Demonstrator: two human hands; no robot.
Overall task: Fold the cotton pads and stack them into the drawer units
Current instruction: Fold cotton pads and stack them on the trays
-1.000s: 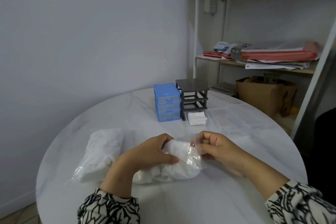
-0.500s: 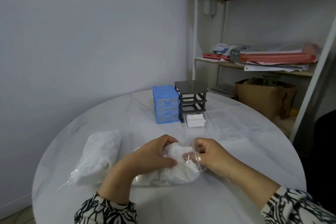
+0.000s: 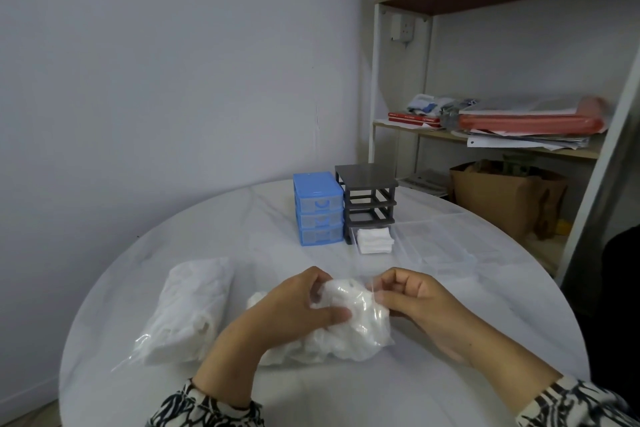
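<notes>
Left hand (image 3: 294, 315) curled over the near-left side of the clear bag of cotton pads (image 3: 346, 326), thumb pressed across its top; right hand (image 3: 412, 305) pinching the bag's plastic at its upper right edge, fingertips folded in on the film. Bag resting on the desk (image 3: 346, 392) directly between the two hands, bulk running left to right, mouth seemingly on the right, so nearer the right hand. Probably opening the bag to draw a pad out. Second bag of pads (image 3: 190, 308) lying to the left, just beside the left forearm, long axis pointing away. Straight ahead and well apart: blue drawer unit (image 3: 317, 208) touching the grey drawer frame (image 3: 369, 199), folded pads (image 3: 375, 239) stacked in a clear drawer at its foot, empty clear drawers (image 3: 436, 243) to the right.
</notes>
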